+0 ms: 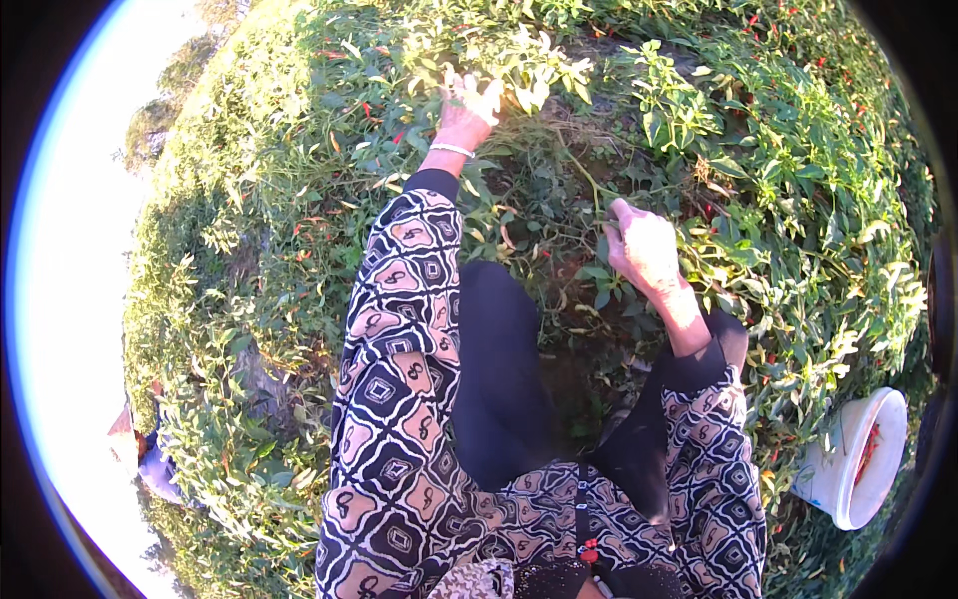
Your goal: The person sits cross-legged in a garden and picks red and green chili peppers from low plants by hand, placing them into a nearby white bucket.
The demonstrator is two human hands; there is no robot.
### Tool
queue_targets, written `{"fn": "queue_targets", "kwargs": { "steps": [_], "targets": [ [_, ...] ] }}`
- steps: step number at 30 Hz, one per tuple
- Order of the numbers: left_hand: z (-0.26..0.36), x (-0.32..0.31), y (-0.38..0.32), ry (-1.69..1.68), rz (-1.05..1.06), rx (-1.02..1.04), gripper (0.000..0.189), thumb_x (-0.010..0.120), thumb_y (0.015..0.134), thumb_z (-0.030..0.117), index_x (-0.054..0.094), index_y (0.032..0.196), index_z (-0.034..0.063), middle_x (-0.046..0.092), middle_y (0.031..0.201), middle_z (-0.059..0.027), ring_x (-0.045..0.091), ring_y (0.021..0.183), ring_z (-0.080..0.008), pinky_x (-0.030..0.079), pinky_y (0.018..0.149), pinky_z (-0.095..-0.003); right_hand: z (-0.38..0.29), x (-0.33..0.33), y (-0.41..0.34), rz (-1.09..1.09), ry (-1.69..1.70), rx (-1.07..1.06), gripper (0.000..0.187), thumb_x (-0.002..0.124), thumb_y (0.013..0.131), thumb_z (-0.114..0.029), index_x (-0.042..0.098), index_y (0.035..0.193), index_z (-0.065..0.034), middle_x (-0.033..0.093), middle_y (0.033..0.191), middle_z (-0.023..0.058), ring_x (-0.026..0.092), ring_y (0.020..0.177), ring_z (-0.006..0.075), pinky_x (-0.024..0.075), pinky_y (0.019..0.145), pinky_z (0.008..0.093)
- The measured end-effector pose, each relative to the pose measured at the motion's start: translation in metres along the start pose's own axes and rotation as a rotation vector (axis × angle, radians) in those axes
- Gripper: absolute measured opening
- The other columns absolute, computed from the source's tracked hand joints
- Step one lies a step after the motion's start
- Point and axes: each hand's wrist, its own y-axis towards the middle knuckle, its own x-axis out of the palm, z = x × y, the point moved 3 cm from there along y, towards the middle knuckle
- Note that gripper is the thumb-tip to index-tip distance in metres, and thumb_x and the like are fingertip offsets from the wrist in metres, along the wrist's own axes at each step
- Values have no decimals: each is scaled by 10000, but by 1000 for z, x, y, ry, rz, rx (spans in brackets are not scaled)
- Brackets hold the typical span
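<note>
My left hand (469, 111), with a pale bangle (452, 150) at the wrist, reaches into the sunlit leaves of a chili pepper plant (524, 71). Its fingers look partly spread, but glare and foliage hide whether they hold anything. Lower and to the right, my right hand (645, 251) has its thumb and fingers closed on a green plant stem (591, 180). Between my knees lie shaded stems, leaves and a few red chili peppers (545, 254).
A white plastic bucket (842, 460) leans among the plants at right, red chilies (868, 453) inside. Dense chili plants (277, 247) surround me. At far left, another person (157, 468) is partly visible behind foliage. My dark-clad knees (498, 359) frame the ground before me.
</note>
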Motion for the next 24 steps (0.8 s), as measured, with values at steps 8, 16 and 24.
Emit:
{"fn": "queue_targets", "kwargs": {
  "steps": [8,16,24],
  "targets": [
    [-46,29,-105,-61,-327,-288,338,622,781,268,573,969,-8,652,919,-161,620,872,-282,441,784,-381,27,13,-11,-111,-116,49,146,615,827,-157,527,776,-53,596,672,141,606,617,337,472,529,417],
    [52,-14,-149,277,4,-508,159,543,786,119,607,887,13,608,897,-162,630,711,-199,492,609,-276,31,33,1,-118,270,258,116,602,847,-115,625,834,-2,598,729,144,570,608,252,443,579,326],
    [90,-23,-155,87,-226,-614,331,494,817,152,569,1076,-39,588,1073,-218,600,942,-295,466,844,-415,-34,40,61,-217,182,128,206,653,815,-179,639,855,23,597,652,186,555,524,261,433,537,339]
  ]
}}
